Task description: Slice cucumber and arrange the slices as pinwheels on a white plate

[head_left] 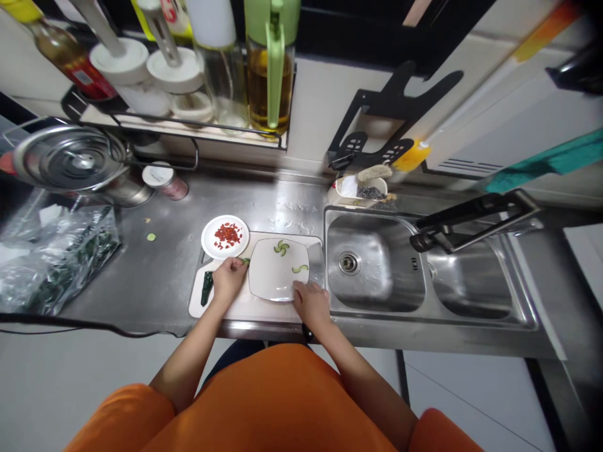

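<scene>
A white square plate (277,279) lies on the cutting board (268,311). Thin green cucumber slices (281,248) form a small fan near its top, and a few more slices (300,269) curve at its right side. My left hand (228,280) is closed at the plate's left edge, pinching cucumber slices (244,260). At the lower right corner of the plate rests my right hand (311,305), its fingers curled against the rim; what they hold is hidden. Beside it a wide knife blade (316,260) lies flat. A dark green cucumber piece (206,288) sits left of my left hand.
A round white plate (206,237) with chopped red bits overlaps the board's upper left. A double sink (377,263) with a black faucet (464,220) is to the right. Leftward are a plastic bag of greens (80,257), a pot (75,160) and a small jar (164,180). Bottles stand on a shelf (211,133).
</scene>
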{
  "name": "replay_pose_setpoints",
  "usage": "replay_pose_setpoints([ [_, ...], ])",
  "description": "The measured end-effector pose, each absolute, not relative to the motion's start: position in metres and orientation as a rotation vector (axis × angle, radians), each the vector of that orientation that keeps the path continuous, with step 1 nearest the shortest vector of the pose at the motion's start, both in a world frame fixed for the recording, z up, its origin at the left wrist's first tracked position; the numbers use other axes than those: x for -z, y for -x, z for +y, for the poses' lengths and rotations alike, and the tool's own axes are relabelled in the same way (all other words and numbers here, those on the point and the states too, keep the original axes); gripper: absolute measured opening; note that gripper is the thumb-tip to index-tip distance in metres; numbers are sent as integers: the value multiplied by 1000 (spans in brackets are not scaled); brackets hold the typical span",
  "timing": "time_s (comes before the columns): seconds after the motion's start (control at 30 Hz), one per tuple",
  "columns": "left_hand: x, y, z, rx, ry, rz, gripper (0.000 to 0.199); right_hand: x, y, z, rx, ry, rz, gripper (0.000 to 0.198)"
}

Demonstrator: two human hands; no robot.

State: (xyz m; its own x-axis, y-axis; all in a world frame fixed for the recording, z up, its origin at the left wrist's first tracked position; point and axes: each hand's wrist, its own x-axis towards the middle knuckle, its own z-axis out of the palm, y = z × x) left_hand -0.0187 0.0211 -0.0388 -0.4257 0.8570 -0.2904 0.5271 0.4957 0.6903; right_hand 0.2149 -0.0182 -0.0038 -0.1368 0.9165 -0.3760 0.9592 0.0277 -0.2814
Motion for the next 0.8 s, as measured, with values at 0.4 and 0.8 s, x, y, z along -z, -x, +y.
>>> replay_pose_setpoints([
  [0.4,6,-21,30,-659,-995,1316,39,8,-199,15,1439,-2296,2413,22],
  [0.8,9,-58,29,-320,-333,1201,34,-4,-229,4,1457,-2408,2527,11],
])
